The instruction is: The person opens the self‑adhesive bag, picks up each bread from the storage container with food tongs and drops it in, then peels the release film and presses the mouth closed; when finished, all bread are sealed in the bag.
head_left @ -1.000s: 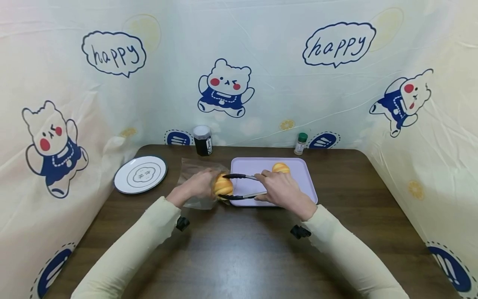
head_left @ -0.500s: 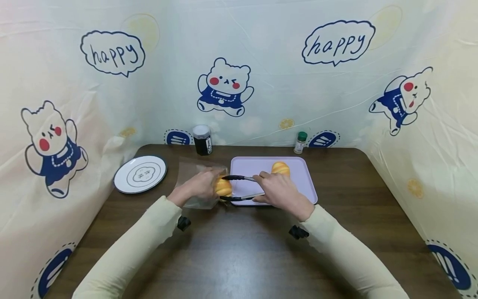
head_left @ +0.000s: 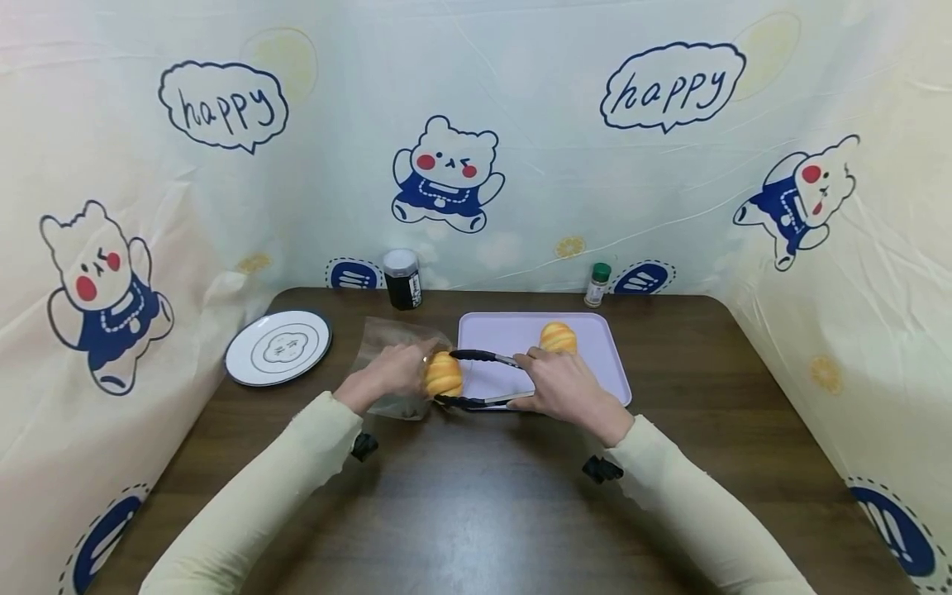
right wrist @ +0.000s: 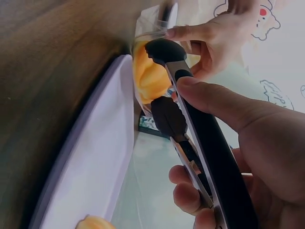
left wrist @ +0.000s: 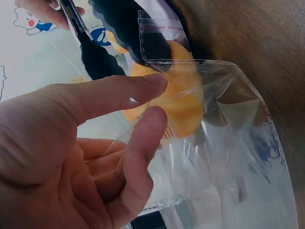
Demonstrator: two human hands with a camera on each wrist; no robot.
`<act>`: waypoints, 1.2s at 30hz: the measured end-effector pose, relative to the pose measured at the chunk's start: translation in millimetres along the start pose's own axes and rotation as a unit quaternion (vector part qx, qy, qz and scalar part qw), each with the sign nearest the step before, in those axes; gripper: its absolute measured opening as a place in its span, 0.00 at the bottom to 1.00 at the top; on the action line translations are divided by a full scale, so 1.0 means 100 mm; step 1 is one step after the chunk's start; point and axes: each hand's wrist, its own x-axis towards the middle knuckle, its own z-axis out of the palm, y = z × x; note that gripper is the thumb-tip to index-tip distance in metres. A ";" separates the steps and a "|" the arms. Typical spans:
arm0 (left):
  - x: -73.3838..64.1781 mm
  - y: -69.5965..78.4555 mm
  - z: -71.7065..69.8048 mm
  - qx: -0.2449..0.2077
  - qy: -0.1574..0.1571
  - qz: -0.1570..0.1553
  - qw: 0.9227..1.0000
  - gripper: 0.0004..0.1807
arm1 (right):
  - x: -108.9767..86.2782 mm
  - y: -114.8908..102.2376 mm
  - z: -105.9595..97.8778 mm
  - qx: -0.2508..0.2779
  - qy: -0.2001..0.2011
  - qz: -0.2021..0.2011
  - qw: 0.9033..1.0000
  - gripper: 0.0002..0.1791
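Gripping tongs (right wrist: 209, 136), the right hand (head_left: 568, 388) faces a roll (head_left: 444, 376) to its left. Nearer, the left hand (head_left: 394, 369) pinches the clear bag (left wrist: 252, 157).

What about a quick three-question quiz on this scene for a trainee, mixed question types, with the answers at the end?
1. What tool does the right hand hold?

2. True or false: one yellow roll lies on the lilac tray, while another roll is at the mouth of the clear bag.

3. Which has a green cap?
A) the round plate
B) the small bottle
C) the dark jar

Key:
1. Tongs
2. True
3. B
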 end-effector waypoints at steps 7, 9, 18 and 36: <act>-0.02 0.00 -0.01 0.007 0.008 0.009 1.000 0.50 | -0.01 -0.01 0.01 -0.002 0.005 0.006 1.000 0.37; -0.03 0.00 -0.01 0.009 0.020 0.017 1.000 0.47 | -0.01 -0.02 0.00 -0.002 0.007 0.002 1.000 0.35; -0.04 -0.03 -0.02 0.011 0.029 0.055 0.998 0.51 | -0.01 0.00 -0.02 -0.017 0.028 -0.033 0.999 0.34; -0.07 0.00 -0.12 -0.016 -0.011 0.034 0.999 0.55 | 0.07 -0.09 -0.04 0.045 0.007 0.023 0.999 0.31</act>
